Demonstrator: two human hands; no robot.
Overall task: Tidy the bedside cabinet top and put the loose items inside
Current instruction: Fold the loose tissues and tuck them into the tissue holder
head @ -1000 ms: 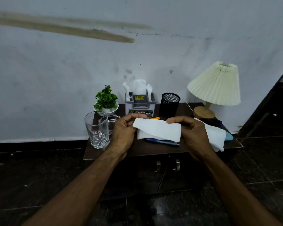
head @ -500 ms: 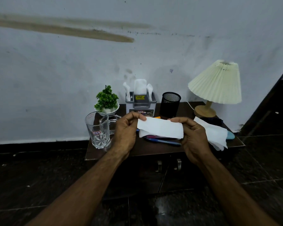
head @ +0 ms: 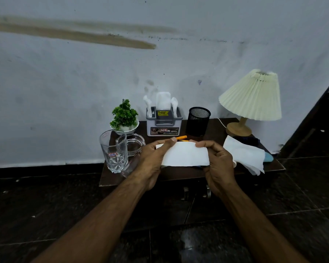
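Note:
A folded white tissue point(head: 186, 155) is held flat above the middle of the dark bedside cabinet top point(head: 180, 175). My left hand point(head: 153, 162) pinches its left edge and my right hand point(head: 217, 164) pinches its right edge. An orange pen point(head: 181, 137) pokes out just behind the tissue. Other pens under the tissue are mostly hidden. A loose pile of white tissues point(head: 244, 155) lies at the right of the top, over a dark item and a blue object point(head: 269, 157). Two metal door handles point(head: 196, 191) show below the front edge.
At the left stand a tall glass point(head: 113, 150), a glass ashtray point(head: 134, 144) and a small potted plant point(head: 124, 118). Along the back sit a tissue holder point(head: 163, 122), a black mesh pen cup point(head: 198, 121) and a pleated lamp point(head: 251, 97). Dark tiled floor surrounds the cabinet.
Both hands have folded the tissue tighter and drawn it slightly closer together; it now covers the pens that showed beneath it earlier.

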